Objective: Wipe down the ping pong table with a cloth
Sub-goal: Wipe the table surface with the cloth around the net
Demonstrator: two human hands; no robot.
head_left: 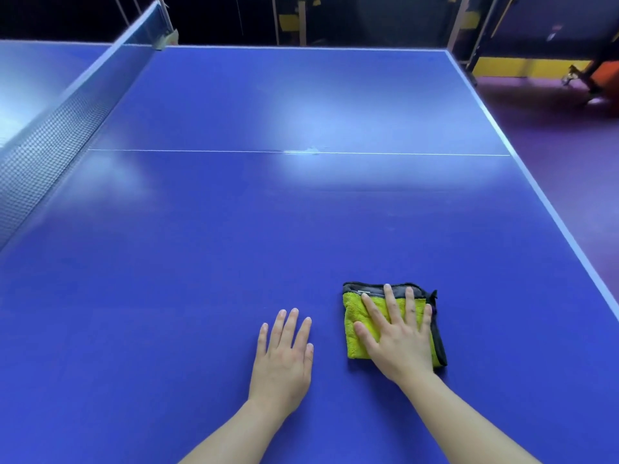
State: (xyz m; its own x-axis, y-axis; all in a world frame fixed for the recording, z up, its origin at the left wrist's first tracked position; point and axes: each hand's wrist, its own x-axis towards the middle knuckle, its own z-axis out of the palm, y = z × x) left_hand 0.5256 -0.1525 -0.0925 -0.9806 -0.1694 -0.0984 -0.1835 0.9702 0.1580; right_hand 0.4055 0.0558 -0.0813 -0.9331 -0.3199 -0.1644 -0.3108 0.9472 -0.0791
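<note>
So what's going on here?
A person is wiping a blue ping pong table. Their right hand presses flat on a folded yellow cloth with a dark edge, while the left hand rests flat on the bare surface beside it. The net stands off to the left.

One wide-angle camera, worn on the head, looks forward and down across the table (pixel 301 229) from a long side, close above the left hand (pixel 283 360) and right hand (pixel 398 343); the net (pixel 50 145) runs up the left, the dim room beyond probably far off
</note>
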